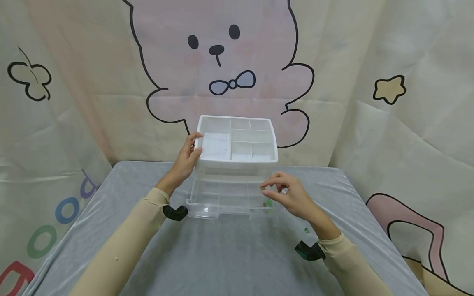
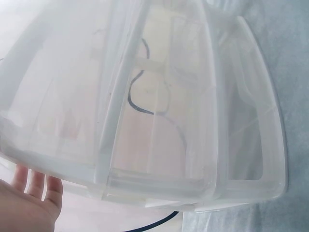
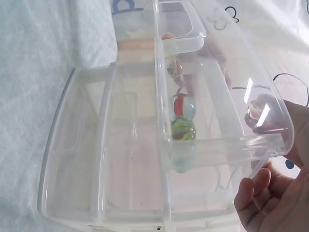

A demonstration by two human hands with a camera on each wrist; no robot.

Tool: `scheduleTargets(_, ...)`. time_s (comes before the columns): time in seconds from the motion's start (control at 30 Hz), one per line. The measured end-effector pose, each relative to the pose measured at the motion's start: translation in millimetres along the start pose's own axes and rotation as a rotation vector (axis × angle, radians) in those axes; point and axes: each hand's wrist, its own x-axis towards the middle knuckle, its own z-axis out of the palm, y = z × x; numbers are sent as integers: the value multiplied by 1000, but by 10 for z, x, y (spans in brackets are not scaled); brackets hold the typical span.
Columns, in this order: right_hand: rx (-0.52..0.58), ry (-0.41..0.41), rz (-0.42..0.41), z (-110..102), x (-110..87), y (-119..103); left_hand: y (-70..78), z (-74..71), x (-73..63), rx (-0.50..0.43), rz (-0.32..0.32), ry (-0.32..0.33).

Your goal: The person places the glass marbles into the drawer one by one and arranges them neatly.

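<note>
A clear plastic drawer organizer (image 1: 237, 170) with a white divided top tray (image 1: 272, 154) stands at the table's back. One clear drawer (image 1: 222, 198) is pulled out toward me. My left hand (image 1: 184, 159) grips the organizer's upper left side; its fingers (image 2: 52, 191) show at the edge in the left wrist view. Over the drawer's right end, my right hand (image 1: 290, 193) pinches a glass marble (image 3: 256, 110) between thumb and forefinger. Several marbles lie at that end of the drawer, among them a red-streaked marble (image 3: 183, 105) and a green-yellow marble (image 3: 184, 129).
A loose green marble (image 1: 306, 230) lies on the grey cloth-covered table (image 1: 222, 259), near my right wrist. Behind the organizer hangs a backdrop (image 1: 333, 53) printed with a bear. Black wrist devices (image 1: 310, 250) sit below both hands.
</note>
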Motion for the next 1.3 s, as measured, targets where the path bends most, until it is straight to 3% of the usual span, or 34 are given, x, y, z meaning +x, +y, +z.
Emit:
scheduleTargets(0.5,-9,-48,14,-76,-35,-9,-7,2,-10,28,-2,2)
scheduleTargets(1.3,-18,67,-18,-267,-231,156,14,6,-20,26,-6,-8)
